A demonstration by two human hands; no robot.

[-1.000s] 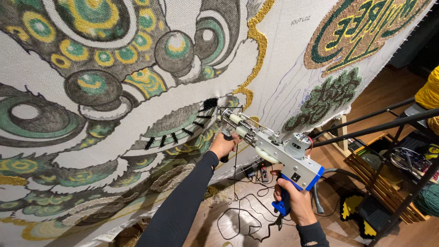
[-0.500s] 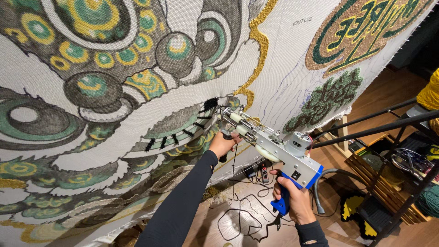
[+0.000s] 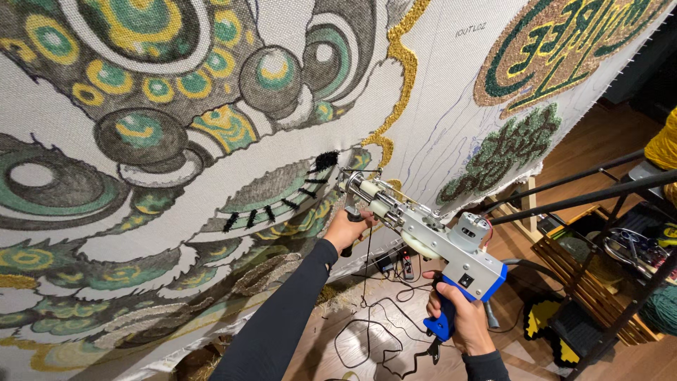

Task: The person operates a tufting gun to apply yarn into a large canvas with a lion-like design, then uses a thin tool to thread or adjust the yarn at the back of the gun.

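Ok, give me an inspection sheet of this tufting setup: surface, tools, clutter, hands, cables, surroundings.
Surface: stretched tufting cloth, patterned in green, yellow and grey, with bare white areas.
Job's things: tufting gun, tip against the cloth beside short black tufted strokes.
Clutter: yarn scraps on the floor under the cloth.
Grips: left hand on the front handle; right hand around the blue rear handle.
Cables: black cord looped on the wooden floor, power strip.
Surroundings: black metal rack, wooden crate, yellow yarn cone.
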